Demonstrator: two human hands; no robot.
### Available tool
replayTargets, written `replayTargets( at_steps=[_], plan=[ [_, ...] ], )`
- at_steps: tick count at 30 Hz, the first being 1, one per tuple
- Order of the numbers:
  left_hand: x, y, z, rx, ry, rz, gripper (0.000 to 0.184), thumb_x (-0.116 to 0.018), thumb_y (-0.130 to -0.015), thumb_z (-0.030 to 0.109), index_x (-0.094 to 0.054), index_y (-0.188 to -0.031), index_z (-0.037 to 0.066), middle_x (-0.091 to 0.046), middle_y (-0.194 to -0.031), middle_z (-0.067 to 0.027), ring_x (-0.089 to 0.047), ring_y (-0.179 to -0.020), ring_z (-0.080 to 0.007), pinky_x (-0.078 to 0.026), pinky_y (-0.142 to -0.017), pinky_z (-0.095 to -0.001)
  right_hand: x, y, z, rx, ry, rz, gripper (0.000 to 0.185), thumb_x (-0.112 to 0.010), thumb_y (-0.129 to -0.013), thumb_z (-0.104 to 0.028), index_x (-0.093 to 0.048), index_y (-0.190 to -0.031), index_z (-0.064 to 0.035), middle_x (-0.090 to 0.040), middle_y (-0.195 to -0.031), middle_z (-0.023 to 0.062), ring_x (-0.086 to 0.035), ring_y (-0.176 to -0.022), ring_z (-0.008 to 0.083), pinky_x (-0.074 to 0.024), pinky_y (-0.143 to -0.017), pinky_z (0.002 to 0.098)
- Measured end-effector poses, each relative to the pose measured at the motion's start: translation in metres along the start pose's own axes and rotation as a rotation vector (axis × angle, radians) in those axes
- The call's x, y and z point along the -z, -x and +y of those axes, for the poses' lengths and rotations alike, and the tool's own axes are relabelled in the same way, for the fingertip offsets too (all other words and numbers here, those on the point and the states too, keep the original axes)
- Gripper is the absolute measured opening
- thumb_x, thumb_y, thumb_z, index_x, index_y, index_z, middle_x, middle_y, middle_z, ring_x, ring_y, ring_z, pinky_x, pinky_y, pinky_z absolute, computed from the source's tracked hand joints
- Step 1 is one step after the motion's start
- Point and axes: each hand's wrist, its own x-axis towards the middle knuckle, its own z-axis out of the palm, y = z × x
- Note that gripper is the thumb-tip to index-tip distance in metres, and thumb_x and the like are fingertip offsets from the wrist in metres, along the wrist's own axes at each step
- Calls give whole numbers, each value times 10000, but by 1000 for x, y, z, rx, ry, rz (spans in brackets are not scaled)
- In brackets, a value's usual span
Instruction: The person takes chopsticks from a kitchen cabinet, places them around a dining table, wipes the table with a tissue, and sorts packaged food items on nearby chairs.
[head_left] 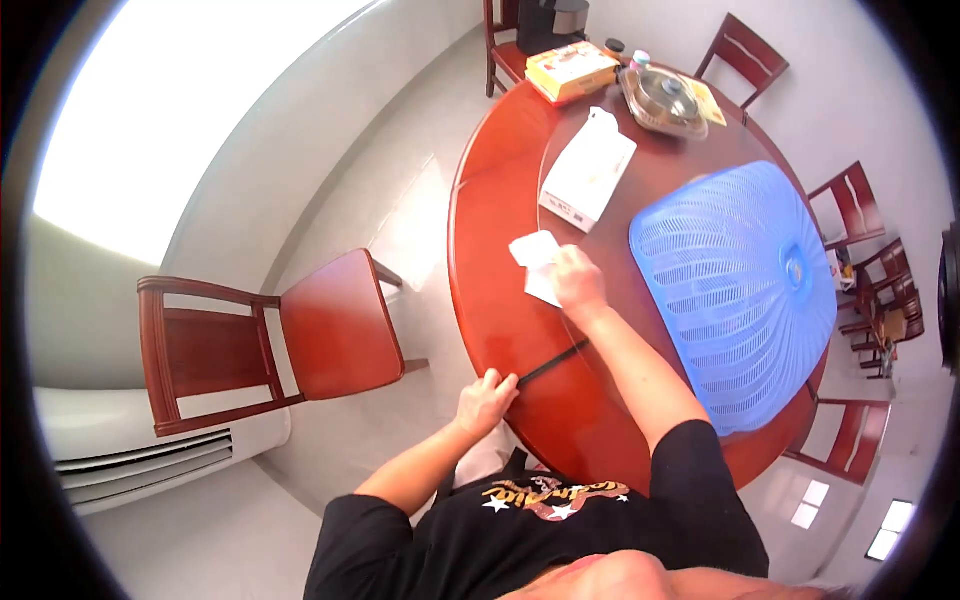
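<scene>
My right hand (578,282) is closed on a crumpled white tissue (540,256), which lies against the red-brown round table (490,300). My left hand (487,402) has its fingers curled at the near left rim of the table. A narrow black strip (553,365) runs across the tabletop from beside those fingers towards my right forearm. Just beyond the tissue stands a white tissue box (588,175) with a tissue sticking up from it. To the right of my right arm, a blue mesh food cover (735,290) spreads over the table.
On the far side are a yellow box (572,72), small bottles (614,47) and a lidded pot (665,97) in a clear tray. A wooden chair (340,325) stands left of the table, near a white air conditioner (170,445). More chairs (850,205) line the right.
</scene>
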Motion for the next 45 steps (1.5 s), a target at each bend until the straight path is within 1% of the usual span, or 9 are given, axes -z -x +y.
replayTargets(
  at_steps=[7,10,12,16,26,38,40,42,45],
  plan=[
    [7,6,-11,32,187,-13,363,-654,-670,215,-507,-990,126,-465,-807,-72,-551,-686,-239,-473,-529,-337,-59,5,-41,702,68,-437,82,-469,-717,-131,-531,-740,-82,-514,-743,93,-531,-724,254,-449,-617,340],
    [3,7,-19,29,251,-23,298,-633,-695,184,-506,-957,122,-464,-781,-67,-548,-684,-234,-470,-540,-328,-85,-13,-25,380,-136,-704,219,-422,-774,-119,-511,-975,-126,-519,-928,114,-529,-880,288,-442,-783,398],
    [0,7,-21,22,270,1,270,-626,-703,175,-508,-940,121,-464,-766,-63,-546,-677,-228,-466,-545,-324,-110,-51,-9,374,-187,-431,303,-384,-806,-102,-475,-1094,-119,-511,-963,155,-517,-900,328,-425,-786,411],
    [-7,7,-24,54,351,89,234,-652,-663,140,-557,-877,141,-464,-726,-55,-533,-588,-230,-462,-493,-326,-149,-146,16,87,-137,-355,179,-331,-824,-129,-472,-928,-91,-538,-941,166,-506,-892,366,-405,-765,438],
    [-19,5,-22,137,430,110,259,-672,-657,139,-606,-908,150,-481,-731,-40,-513,-576,-203,-429,-475,-303,-202,-263,61,-469,-65,-165,264,-317,-827,-152,-466,-1002,-22,-509,-1044,207,-516,-942,357,-410,-813,438],
    [-7,4,-9,157,391,63,230,-636,-713,144,-593,-939,147,-493,-785,-71,-538,-644,-257,-459,-518,-352,-152,-74,-55,-203,-339,-202,125,-406,-772,-88,-495,-848,-47,-555,-892,169,-535,-818,362,-434,-702,448],
    [-9,4,-9,120,367,83,226,-635,-716,144,-592,-937,145,-493,-785,-74,-539,-642,-256,-461,-520,-353,-136,-37,-77,-359,-671,-415,104,-459,-756,-99,-529,-799,-37,-587,-792,151,-563,-767,328,-445,-675,400],
    [-15,7,-13,87,342,78,229,-636,-716,146,-589,-940,145,-493,-786,-75,-540,-644,-257,-461,-522,-354,-118,-2,-87,-297,-864,-279,92,-498,-751,-109,-547,-770,-34,-591,-689,101,-578,-638,217,-449,-563,332],
    [-18,10,-22,-17,262,89,240,-623,-720,115,-574,-953,133,-517,-834,-93,-552,-674,-277,-463,-541,-368,-17,20,-87,-564,-1267,-506,71,-507,-756,-87,-529,-814,-53,-495,-627,-2,-465,-496,56,-380,-416,216]
  ],
)
